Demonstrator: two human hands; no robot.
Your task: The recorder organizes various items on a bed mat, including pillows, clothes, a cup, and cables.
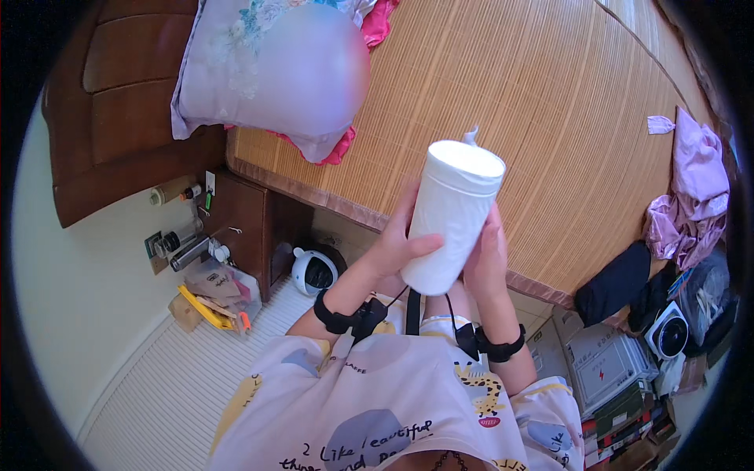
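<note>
A white cylindrical roll (450, 218), smooth and wrapped like a pack of soft tissue, is held upright and slightly tilted in front of my body. My left hand (406, 235) grips its left side, the thumb lying across the front. On the opposite side, my right hand (489, 250) presses against the roll with its fingers partly hidden behind it. A small loose white tail sticks up beyond the roll's top edge. Black straps with small devices circle both wrists.
Ahead lies a bed with a bamboo mat (530, 118), bearing a pale floral pillow (230, 76) and pink cloth (698, 165). A brown bedside cabinet (241, 218) and a white bear-eared object (312, 271) stand at left. Boxes (607, 359) and a small fan (670, 335) are at right.
</note>
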